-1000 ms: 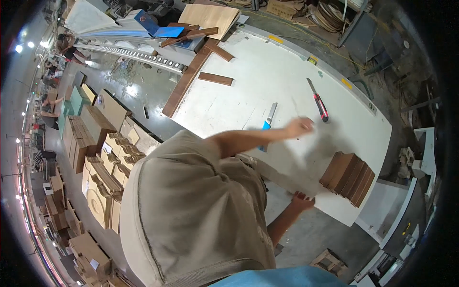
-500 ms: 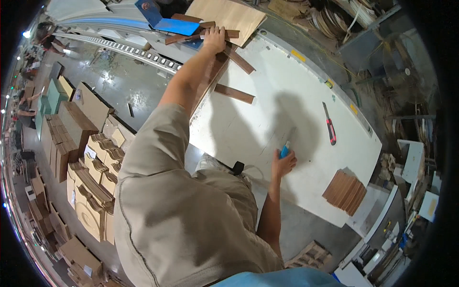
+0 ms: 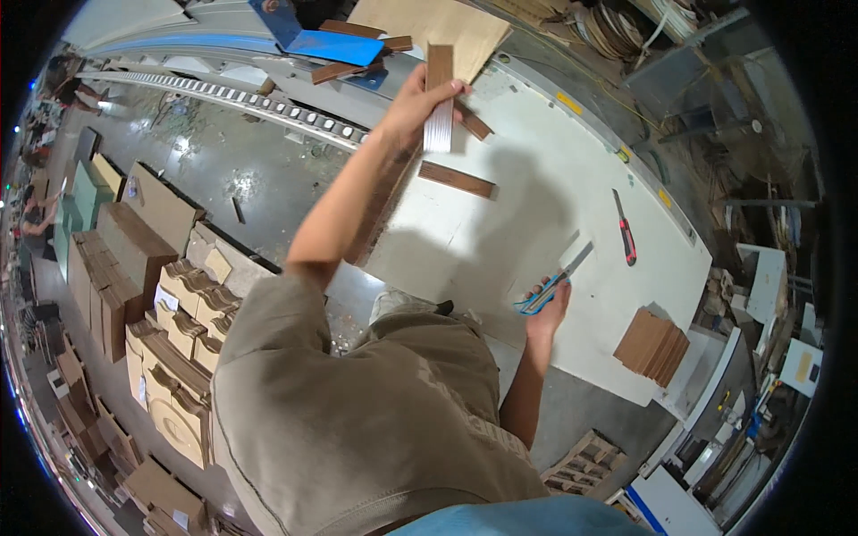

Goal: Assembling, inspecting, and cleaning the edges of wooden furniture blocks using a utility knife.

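Above the bench [image 3: 648, 304], left hand [image 3: 413, 105]: is holding one brown strip [image 3: 439, 68] around its middle.
Right hand [image 3: 550, 311]: is gripping a blue knife [image 3: 539, 295], its blade [image 3: 581, 255] standing out.
Bare edge: may be cutting the left hand, I think, if both hands are meeting carelessly.

Loose beige shirt [image 3: 357, 429], short left sleeve [image 3: 284, 317]

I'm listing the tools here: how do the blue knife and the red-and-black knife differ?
The blue knife is gripped in the right hand; the red-and-black knife lies on the white tabletop. The blue knife's handle shows blue and grey, the red-and-black knife's red and black. In this view, the blue knife's blade looks broader than the red-and-black knife's. Both have blades extended.
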Motion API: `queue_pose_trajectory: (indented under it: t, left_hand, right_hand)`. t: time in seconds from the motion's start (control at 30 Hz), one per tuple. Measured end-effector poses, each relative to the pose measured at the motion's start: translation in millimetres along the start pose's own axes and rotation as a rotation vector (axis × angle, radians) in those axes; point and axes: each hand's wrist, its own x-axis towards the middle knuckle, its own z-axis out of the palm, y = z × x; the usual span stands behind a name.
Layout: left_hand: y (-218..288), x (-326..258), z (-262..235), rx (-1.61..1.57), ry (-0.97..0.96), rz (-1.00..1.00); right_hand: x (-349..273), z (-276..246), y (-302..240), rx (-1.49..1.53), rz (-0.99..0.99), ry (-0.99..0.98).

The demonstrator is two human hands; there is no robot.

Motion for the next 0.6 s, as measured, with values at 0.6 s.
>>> queue_pose_trajectory:
  t: [0.6]
  left_hand:
    - [96, -213, 82, -0.906, -0.255, 0.115]
  right_hand:
    - [-148, 188, -158, -0.996, -1.690, -0.645]
